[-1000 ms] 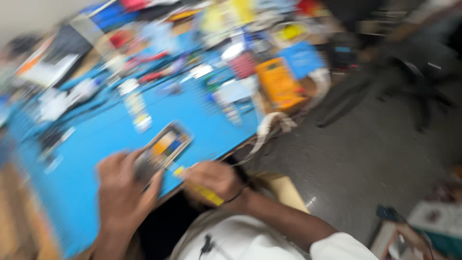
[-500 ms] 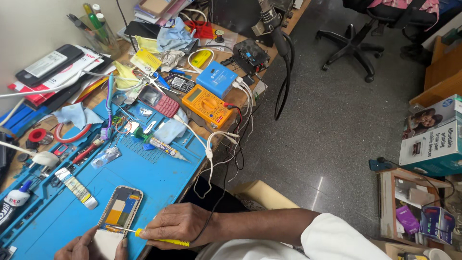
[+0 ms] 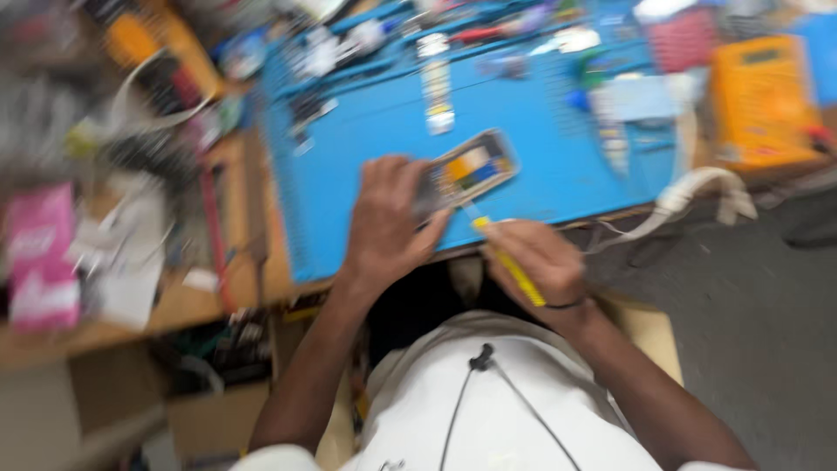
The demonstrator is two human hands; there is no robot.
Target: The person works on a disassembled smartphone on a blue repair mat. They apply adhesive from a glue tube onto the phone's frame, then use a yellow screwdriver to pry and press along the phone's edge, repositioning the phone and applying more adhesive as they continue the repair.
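Note:
An opened phone (image 3: pixel 466 169) with its inner parts showing lies on the blue work mat (image 3: pixel 366 166). My left hand (image 3: pixel 384 222) grips the phone's near end and holds it down. My right hand (image 3: pixel 532 262) holds a thin yellow-handled screwdriver (image 3: pixel 508 264), with its tip pointing at the phone's lower edge. The picture is blurred by motion.
An orange multimeter (image 3: pixel 763 105) sits at the right of the mat, with a white cable (image 3: pixel 697 187) hanging off the bench edge. Small tools and parts line the mat's far side. A pink box (image 3: pixel 39 257) and papers lie on the wooden bench at left. Grey floor at right.
The camera has swung round, so the bench now fills the top and left of the view. Both hands stay at the phone, the screwdriver still in my right hand.

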